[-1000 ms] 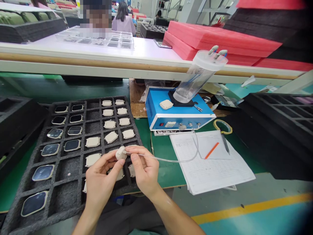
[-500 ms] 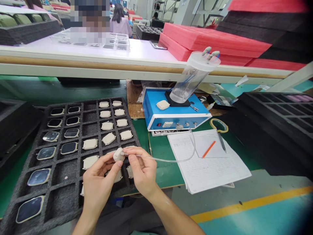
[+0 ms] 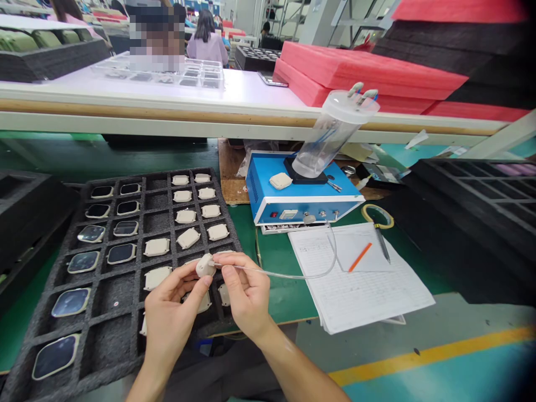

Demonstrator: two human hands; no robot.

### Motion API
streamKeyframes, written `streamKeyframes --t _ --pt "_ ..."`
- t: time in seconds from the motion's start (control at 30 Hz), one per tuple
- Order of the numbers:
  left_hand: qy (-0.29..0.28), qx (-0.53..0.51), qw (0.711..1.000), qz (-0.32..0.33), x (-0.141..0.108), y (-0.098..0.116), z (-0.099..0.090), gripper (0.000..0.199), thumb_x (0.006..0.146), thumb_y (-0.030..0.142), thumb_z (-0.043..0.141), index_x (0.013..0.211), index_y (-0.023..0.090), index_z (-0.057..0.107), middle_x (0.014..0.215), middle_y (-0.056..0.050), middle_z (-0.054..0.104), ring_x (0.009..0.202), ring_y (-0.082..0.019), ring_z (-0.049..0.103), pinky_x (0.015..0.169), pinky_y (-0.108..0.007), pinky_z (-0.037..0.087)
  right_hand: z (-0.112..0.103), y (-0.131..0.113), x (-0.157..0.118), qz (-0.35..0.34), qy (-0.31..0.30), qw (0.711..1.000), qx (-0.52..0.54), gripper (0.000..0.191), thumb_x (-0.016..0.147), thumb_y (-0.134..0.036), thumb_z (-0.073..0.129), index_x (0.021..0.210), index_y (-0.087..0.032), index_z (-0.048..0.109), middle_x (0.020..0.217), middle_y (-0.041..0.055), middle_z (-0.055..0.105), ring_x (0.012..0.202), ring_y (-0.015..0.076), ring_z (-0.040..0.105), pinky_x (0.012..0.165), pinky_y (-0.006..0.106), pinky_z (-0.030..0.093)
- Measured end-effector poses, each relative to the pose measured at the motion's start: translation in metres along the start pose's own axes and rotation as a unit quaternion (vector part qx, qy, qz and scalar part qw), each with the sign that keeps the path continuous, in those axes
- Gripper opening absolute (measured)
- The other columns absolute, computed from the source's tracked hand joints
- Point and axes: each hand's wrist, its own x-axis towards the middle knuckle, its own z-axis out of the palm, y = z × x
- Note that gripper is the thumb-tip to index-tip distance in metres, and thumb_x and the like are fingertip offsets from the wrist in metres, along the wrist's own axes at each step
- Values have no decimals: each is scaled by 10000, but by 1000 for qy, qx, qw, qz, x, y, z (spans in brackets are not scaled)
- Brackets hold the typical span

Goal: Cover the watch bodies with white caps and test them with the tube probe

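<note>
My left hand (image 3: 176,307) pinches a cream watch case (image 3: 205,265) between thumb and fingers, held on edge above the foam tray. Closed round the end of a thin clear tube (image 3: 288,275), my right hand (image 3: 247,290) keeps its tip against the side of the case. Whether the tip sits inside a hole cannot be made out. The tube curves back to the front of a blue machine (image 3: 305,209). Under my hands lies a dark foam tray (image 3: 113,296), with dark-screened watches (image 3: 70,301) in its left columns and cream watch cases (image 3: 188,238) in its right ones.
On the machine stand a clear cylinder (image 3: 320,145) and another cream case (image 3: 280,180). Papers (image 3: 360,301) with an orange stick (image 3: 360,257) and a pen (image 3: 382,245) lie right, near a tape roll (image 3: 377,216). Red foam blocks (image 3: 368,70) rest on the shelf. People sit beyond.
The whole view has shifted slightly right and down. Both hands keep the same hold on the watch case and the tube.
</note>
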Motion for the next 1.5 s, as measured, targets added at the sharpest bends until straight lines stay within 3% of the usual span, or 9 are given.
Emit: streamKeyframes --t 0.43,0.63,0.73,0.8,0.93,1.17,1.23,1.4,1.5 --pt "-27 125 991 43 1 6 -15 334 845 398 765 1092 177 802 968 -93 840 792 -238 800 731 -316 662 -2 -2 -4 3 22 1000 1 169 1017 -272 624 1014 -226 786 1021 85 802 983 214 774 853 346 662" --pt "-143 446 874 128 114 32 -57 350 967 290 491 1163 198 766 1155 -105 813 1046 -262 754 903 -352 583 -1 -3 -13 41 46 998 7 143 992 -296 678 973 -223 800 979 66 815 901 203 798 828 339 676" --pt "-213 469 852 93 175 35 -69 255 828 201 591 967 204 806 1028 -69 838 956 -250 762 873 -313 573 0 -5 -14 52 50 997 3 144 982 -313 693 967 -216 798 963 64 816 858 204 804 785 335 685" --pt "-232 471 846 93 189 33 -75 294 791 186 606 993 211 818 1065 -55 840 991 -243 759 913 -302 563 0 -6 -15 56 55 997 0 142 979 -313 698 962 -216 800 962 62 818 849 201 807 784 332 690" --pt "-196 500 836 114 154 27 -103 418 878 255 569 1231 187 781 1326 -108 767 1214 -294 698 1075 -391 512 -1 -6 -14 58 57 997 6 139 979 -309 701 964 -215 803 957 62 818 855 194 807 785 320 696" --pt "-157 641 744 103 98 26 -135 332 937 332 580 1156 224 805 1167 -134 808 1125 -361 730 1038 -500 521 -2 -7 -12 62 35 997 6 137 978 -305 707 979 -209 805 960 57 817 840 179 809 767 285 690" --pt "-131 619 767 109 92 30 -124 353 981 367 537 1137 204 809 1117 -144 815 1092 -359 737 1030 -511 523 -2 -8 -13 58 39 998 3 131 987 -295 696 989 -214 799 949 46 813 827 167 805 769 275 686" --pt "-62 190 979 43 42 26 -56 332 914 433 691 1089 174 804 1065 -102 834 930 -264 784 844 -359 617 -2 -5 -14 17 44 999 -3 154 1025 -265 627 1014 -223 774 955 47 789 848 174 787 778 310 681" --pt "-63 18 997 -37 10 14 -16 316 822 392 807 1021 148 793 977 -98 842 858 -241 802 792 -322 644 -3 -3 -12 -14 33 999 -18 173 1035 -236 597 1034 -236 771 1001 57 790 943 192 775 849 352 671"
